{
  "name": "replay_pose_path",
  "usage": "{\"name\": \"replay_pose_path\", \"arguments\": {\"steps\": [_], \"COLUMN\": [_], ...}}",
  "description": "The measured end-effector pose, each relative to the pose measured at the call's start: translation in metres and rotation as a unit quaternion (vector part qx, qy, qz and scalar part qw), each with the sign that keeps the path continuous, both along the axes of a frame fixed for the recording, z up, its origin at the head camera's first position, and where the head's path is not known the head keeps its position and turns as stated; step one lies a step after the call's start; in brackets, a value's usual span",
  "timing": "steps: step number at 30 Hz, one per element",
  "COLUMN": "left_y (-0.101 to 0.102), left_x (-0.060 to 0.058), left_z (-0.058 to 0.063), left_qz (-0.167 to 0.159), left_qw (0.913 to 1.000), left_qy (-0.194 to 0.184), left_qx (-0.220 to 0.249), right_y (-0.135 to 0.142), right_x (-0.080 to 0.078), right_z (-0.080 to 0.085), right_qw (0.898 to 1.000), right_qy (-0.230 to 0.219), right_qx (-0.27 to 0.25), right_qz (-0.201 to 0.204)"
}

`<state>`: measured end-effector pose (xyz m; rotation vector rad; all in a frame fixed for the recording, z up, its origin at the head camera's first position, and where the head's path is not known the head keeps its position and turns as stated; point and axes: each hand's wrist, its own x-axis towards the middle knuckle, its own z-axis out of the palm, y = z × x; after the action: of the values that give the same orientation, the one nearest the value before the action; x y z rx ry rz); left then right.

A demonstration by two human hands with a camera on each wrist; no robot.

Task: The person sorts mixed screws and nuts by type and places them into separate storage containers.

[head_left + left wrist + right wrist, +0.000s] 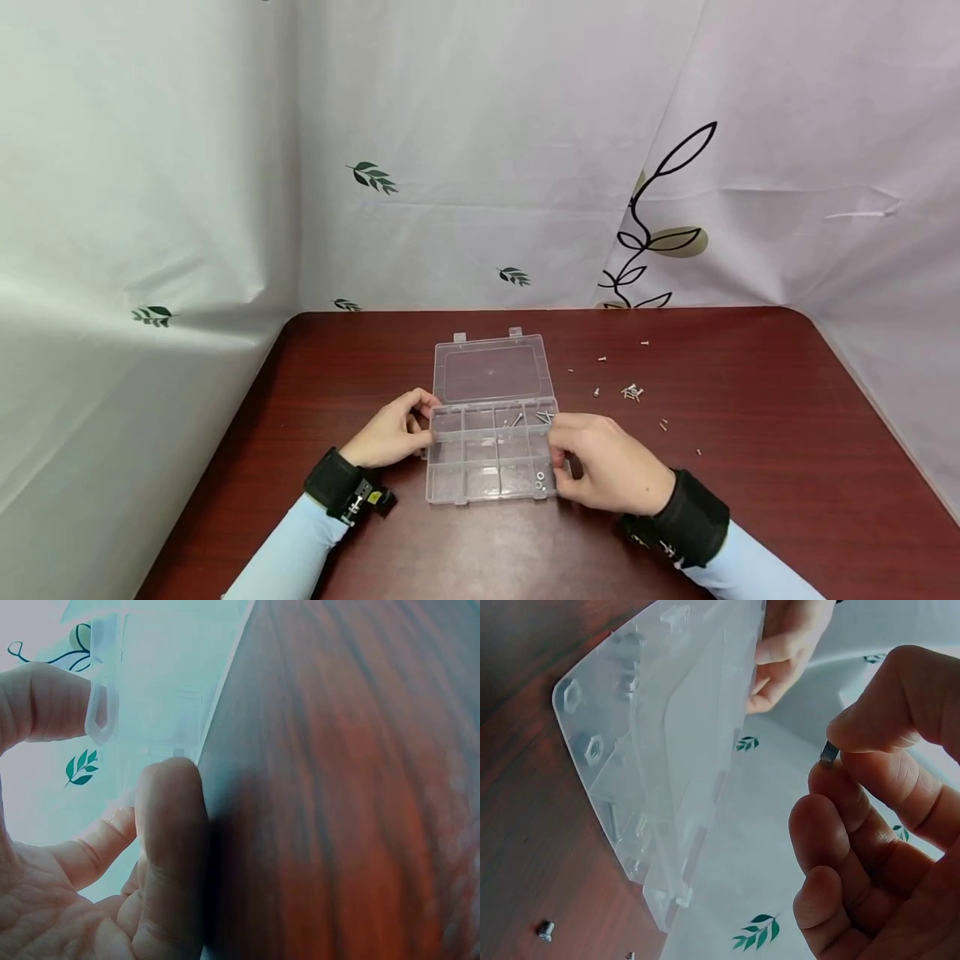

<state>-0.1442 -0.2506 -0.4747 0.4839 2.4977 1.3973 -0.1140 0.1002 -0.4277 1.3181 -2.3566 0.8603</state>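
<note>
A clear plastic compartment box (pixel 483 451) lies on the table with its lid (pixel 491 372) folded back, away from me. My left hand (pixel 390 429) holds the box's left side; in the left wrist view, the thumb (pixel 172 825) lies against the wall and a finger is at the edge. Over the box's right edge is my right hand (pixel 611 467). Between its thumb and index finger it pinches a small metal nut (pixel 829 753), seen edge-on and partly covered. Hex nuts (pixel 594 749) lie in the near right compartment. Screws (pixel 545 417) lie in the back row.
Right of the box, a small pile of screws (pixel 632 392) lies on the dark red table (pixel 750 400). Several single screws (pixel 645 342) are scattered around it. A white cloth (pixel 480 150) with leaf prints hangs behind the table and along both sides.
</note>
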Motion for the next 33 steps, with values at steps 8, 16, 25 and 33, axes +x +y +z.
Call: {"name": "replay_pose_path", "arguments": {"steps": [8,16,25,33], "left_y": [0.002,0.000,0.001,0.000], "left_x": [0.000,0.001,0.001,0.001], "left_z": [0.002,0.003,0.004,0.002], "left_qz": [0.004,-0.001,0.001,0.000], "left_qw": [0.9998,0.9999,1.0000,0.9999], "left_qy": [0.002,0.000,-0.001,0.005], "left_qx": [-0.019,-0.011,-0.006,-0.013], "right_y": [-0.001,0.014,0.068,0.100], "right_x": [0.005,-0.005,-0.055,-0.070], "right_z": [0.002,0.008,-0.011,-0.026], "right_qw": [1.000,0.996,0.977,0.951], "right_qy": [0.009,-0.014,0.008,-0.046], "right_qx": [0.008,0.043,0.062,0.117], "right_qz": [-0.001,-0.072,-0.203,-0.283]}}
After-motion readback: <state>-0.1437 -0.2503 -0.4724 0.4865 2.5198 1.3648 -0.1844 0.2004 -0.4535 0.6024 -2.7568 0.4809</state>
